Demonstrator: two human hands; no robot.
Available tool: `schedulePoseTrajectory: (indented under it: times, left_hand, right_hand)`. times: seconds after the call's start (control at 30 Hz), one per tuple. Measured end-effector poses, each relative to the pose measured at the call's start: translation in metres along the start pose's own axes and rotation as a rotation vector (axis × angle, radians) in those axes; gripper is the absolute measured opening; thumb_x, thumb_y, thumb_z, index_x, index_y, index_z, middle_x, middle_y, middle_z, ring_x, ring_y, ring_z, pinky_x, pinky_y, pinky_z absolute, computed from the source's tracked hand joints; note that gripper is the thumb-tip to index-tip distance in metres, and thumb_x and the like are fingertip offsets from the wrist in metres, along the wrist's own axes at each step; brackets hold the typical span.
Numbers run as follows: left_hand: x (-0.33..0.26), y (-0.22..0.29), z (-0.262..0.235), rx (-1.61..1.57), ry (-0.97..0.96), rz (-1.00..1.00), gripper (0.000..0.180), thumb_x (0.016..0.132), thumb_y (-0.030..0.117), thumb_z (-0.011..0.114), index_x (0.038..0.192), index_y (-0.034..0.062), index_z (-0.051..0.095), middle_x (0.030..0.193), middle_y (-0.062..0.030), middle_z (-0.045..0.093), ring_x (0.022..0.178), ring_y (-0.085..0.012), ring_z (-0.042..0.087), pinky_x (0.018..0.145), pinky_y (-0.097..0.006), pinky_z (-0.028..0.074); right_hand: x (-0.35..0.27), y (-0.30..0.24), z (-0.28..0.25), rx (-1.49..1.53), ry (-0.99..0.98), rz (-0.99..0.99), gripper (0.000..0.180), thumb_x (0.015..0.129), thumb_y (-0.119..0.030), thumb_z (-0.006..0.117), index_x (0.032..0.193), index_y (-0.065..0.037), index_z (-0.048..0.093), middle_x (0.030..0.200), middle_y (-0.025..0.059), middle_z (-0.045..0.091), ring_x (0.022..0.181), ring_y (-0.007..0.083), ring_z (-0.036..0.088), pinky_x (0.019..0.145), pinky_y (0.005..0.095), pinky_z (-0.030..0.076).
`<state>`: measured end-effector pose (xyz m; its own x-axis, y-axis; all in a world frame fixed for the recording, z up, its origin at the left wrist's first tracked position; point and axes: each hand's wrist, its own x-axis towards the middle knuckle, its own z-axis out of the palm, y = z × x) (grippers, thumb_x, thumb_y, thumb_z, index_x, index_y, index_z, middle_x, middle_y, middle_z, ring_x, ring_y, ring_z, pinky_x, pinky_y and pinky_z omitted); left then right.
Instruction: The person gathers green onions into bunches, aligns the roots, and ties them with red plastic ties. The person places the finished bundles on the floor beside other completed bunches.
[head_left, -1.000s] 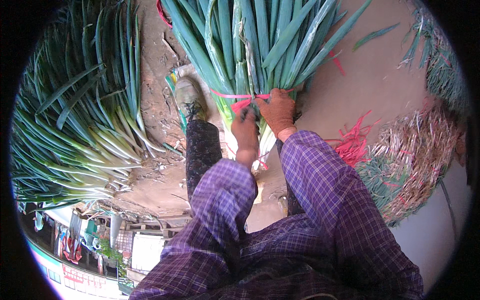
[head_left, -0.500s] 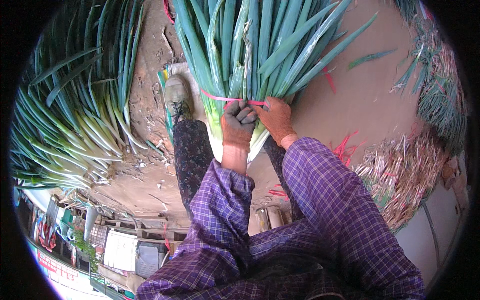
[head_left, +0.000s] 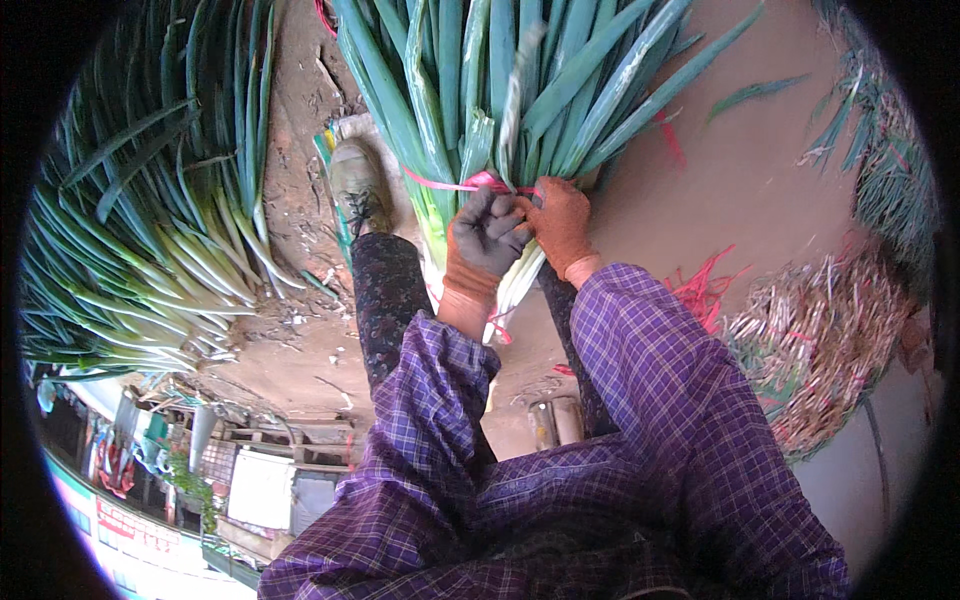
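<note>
Both gloved hands close on a pink string (head_left: 455,184) around a bundle of green onions (head_left: 500,90): left hand (head_left: 487,238) beside right hand (head_left: 560,225). Left of the bundle stand a shoe (head_left: 358,185) and another onion heap (head_left: 130,230).

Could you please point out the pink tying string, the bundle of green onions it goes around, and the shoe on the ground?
pink tying string (head_left: 440,184): head view, on the taut strand left of the hands.
bundle of green onions (head_left: 500,90): head view, on the green leaves.
shoe (head_left: 358,188): head view, on its laced upper.
</note>
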<state>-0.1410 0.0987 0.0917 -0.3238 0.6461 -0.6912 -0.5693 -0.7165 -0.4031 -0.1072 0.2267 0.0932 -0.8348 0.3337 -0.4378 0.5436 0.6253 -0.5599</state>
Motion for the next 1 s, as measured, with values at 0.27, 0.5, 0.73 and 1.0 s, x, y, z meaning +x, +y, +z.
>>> schedulePoseTrajectory:
  times: [0.27, 0.5, 0.73, 1.0]
  left_hand:
    - [-0.046, 0.019, 0.049, 1.982, 0.384, 0.526, 0.053, 0.081, 0.008, 0.062, 0.132, 0.0148, 0.046, 0.093, -0.0103, 0.064, 0.061, -0.0192, 0.056, 0.053, -0.035, 0.046]
    - [-0.001, 0.047, 0.049, 3.134, -0.093, 0.655, 0.008, 0.08, 0.02, 0.06, 0.085, 0.0135, 0.057, 0.075, -0.0095, 0.058, 0.063, -0.0322, 0.06, 0.055, -0.043, 0.048]
    - [-0.02, -0.006, 0.066, 1.402, 0.444, -0.246, 0.013, 0.085, 0.019, 0.058, 0.088, 0.0069, 0.059, 0.063, -0.0026, 0.054, 0.048, -0.0138, 0.048, 0.046, -0.029, 0.04]
    - [-0.026, 0.006, 0.057, 0.941, 0.356, -0.233, 0.025, 0.087, 0.03, 0.062, 0.081, 0.0071, 0.052, 0.059, -0.0021, 0.047, 0.043, -0.0131, 0.041, 0.042, -0.028, 0.036]
  right_hand:
    - [-0.002, -0.009, 0.004, 0.021, 0.024, 0.066, 0.036, 0.07, -0.031, 0.075, 0.078, -0.001, 0.058, 0.081, 0.0191, 0.061, 0.078, 0.0389, 0.059, 0.065, 0.045, 0.046]
    - [-0.002, -0.003, -0.023, 0.355, -0.157, 0.316, 0.031, 0.082, -0.029, 0.067, 0.081, 0.0, 0.056, 0.073, 0.0113, 0.059, 0.07, 0.023, 0.062, 0.061, 0.0373, 0.046]
    - [-0.002, 0.041, 0.002, 0.899, -0.042, 0.415, 0.029, 0.097, -0.028, 0.048, 0.096, -0.002, 0.059, 0.083, 0.0042, 0.062, 0.072, 0.0119, 0.059, 0.065, 0.0269, 0.049]
    - [-0.012, 0.011, -0.046, 0.824, -0.207, 0.172, 0.035, 0.081, -0.019, 0.067, 0.111, -0.004, 0.058, 0.089, 0.0054, 0.058, 0.083, 0.0177, 0.058, 0.079, 0.0301, 0.047]
